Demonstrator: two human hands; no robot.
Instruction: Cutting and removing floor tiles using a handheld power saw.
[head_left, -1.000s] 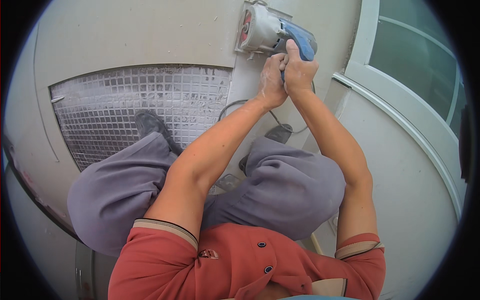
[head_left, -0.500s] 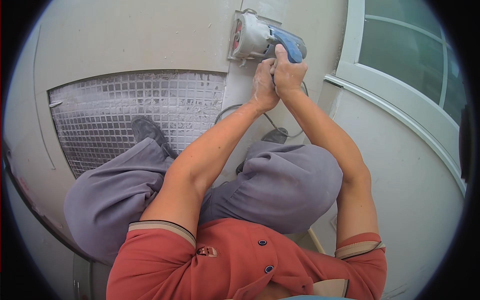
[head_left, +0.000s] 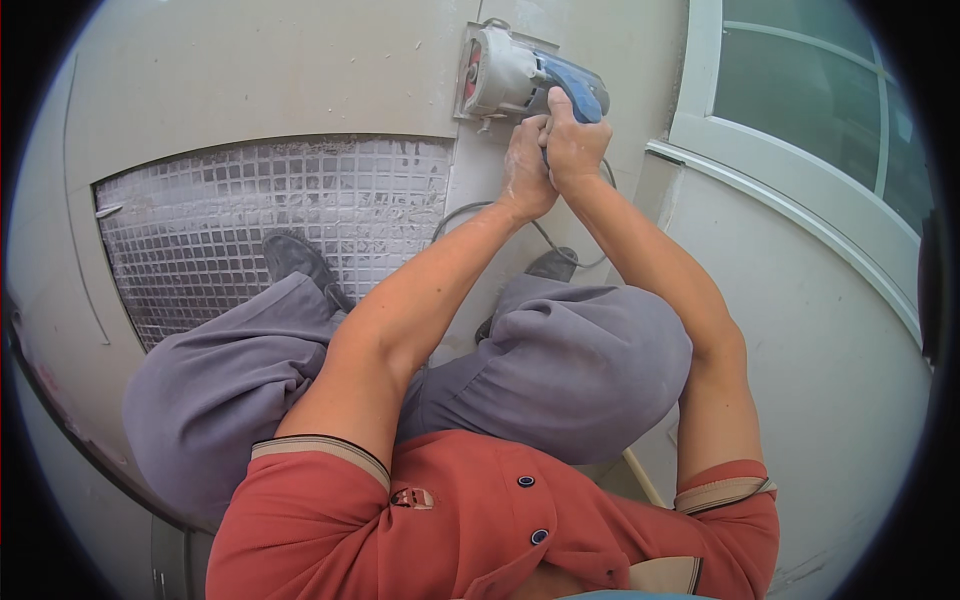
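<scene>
A handheld tile cutter with a pale dusty body, a blue handle and a red disc sits on its flat base plate on the floor, at the upper middle. My right hand is wrapped round the rear of its handle, thumb lying along the top. Closed beside it, my left hand presses against the right hand and the lower handle; its fingertips are partly hidden. White dust coats the left hand. The cutter's base stands over a joint between large beige floor tiles.
A sunken patch of grid-patterned bedding, dusty white, lies left of my legs, with my left shoe on it. A dark cord loops from the cutter near my right shoe. At right stand a wall and a white-framed glass panel.
</scene>
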